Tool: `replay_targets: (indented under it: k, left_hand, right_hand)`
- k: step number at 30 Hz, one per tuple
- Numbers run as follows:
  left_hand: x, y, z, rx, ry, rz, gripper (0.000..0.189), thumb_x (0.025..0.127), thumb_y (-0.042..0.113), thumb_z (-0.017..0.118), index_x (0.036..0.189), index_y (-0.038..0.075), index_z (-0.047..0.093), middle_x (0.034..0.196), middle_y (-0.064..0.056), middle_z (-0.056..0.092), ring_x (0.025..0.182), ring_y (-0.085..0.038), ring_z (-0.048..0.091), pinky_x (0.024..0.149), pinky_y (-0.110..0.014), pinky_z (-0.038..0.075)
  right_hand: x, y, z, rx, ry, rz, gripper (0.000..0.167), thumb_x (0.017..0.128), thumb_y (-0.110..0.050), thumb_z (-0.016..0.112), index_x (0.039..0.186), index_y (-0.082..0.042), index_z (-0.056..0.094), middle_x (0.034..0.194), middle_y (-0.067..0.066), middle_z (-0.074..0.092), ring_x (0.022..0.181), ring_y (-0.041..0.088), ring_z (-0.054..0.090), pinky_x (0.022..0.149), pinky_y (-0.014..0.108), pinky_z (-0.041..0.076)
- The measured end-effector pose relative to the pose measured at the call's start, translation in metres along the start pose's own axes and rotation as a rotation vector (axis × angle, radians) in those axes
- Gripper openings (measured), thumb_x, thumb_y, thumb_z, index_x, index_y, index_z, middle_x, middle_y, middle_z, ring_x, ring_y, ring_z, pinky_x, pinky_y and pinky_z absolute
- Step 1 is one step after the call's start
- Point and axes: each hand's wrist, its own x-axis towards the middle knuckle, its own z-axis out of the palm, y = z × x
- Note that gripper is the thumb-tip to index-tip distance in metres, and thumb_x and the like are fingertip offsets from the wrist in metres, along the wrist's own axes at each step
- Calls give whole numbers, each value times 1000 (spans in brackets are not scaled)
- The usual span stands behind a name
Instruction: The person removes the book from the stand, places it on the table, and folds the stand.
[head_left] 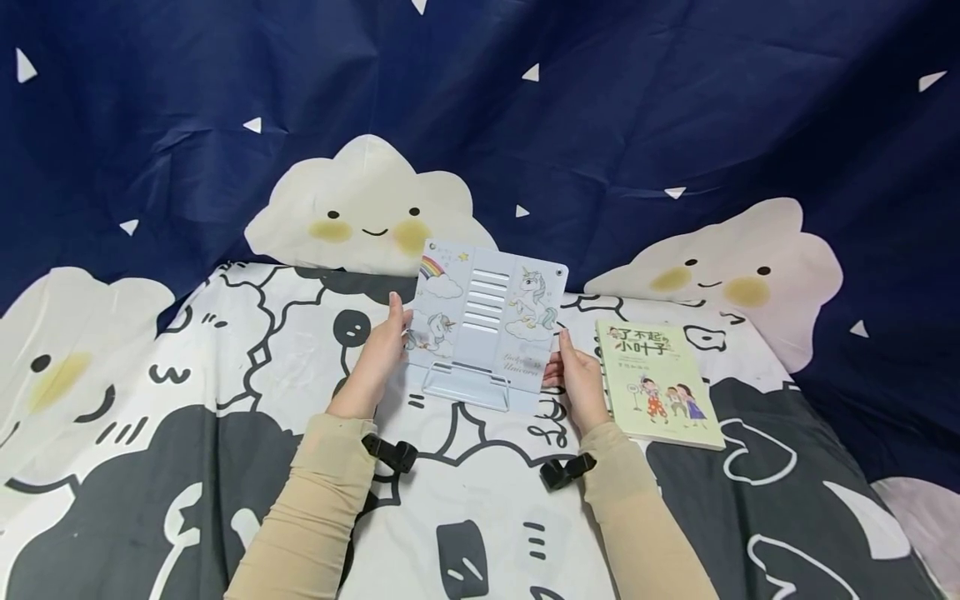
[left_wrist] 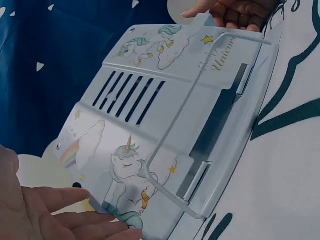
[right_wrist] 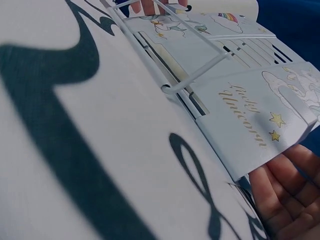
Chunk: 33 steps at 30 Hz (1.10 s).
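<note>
A pale blue-white book stand (head_left: 487, 333) with unicorn, rainbow and cloud prints leans back on the patterned bedspread. Several slots run down its middle, and a wire page holder (head_left: 465, 392) sticks out at its lower front. Beside the stand's left edge is my left hand (head_left: 378, 350), thumb raised away from the panel; its loosely straight fingers (left_wrist: 95, 222) reach that edge. At the opposite edge, my right hand (head_left: 581, 379) has its thumb off the panel and its relaxed fingers (right_wrist: 285, 175) close to the lower corner. Whether those fingers bear on the back is hidden.
A light green book (head_left: 660, 383) with cartoon children on its cover lies just right of my right hand. Behind the bedspread (head_left: 487, 483) hangs a dark blue curtain (head_left: 600, 125) with white triangles and smiling clouds. Black camera mounts (head_left: 390, 452) sit at both wrists.
</note>
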Motion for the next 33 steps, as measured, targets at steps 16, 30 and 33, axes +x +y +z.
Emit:
replay_targets:
  k: [16,30,33]
  left_hand:
    - [4,-3,6,1,-30,41,92,95,74,8,158,10,24,165,-7,24,150,-29,27,123,-42,26]
    - [-4,3,29,-65,12,55,81,102,61,9,160,5,5,168,-13,2,155,-31,-1,126,-49,0]
    - [-6,5,39,-60,58,34,83,102,59,14,158,-2,1,166,-21,0,154,-36,-2,125,-52,1]
  right_hand:
    - [-1,-4,-1,-40,-15,-21,55,100,-50,51,58,-16,59,55,-6,59,50,6,56,50,18,51]
    - [0,-23,-8,-12,-126,161,74,98,-62,42,126,5,54,84,-8,69,75,3,67,71,18,58]
    - [-1,-31,-9,14,-219,200,79,97,-65,39,134,4,49,90,-7,69,81,4,68,74,19,57]
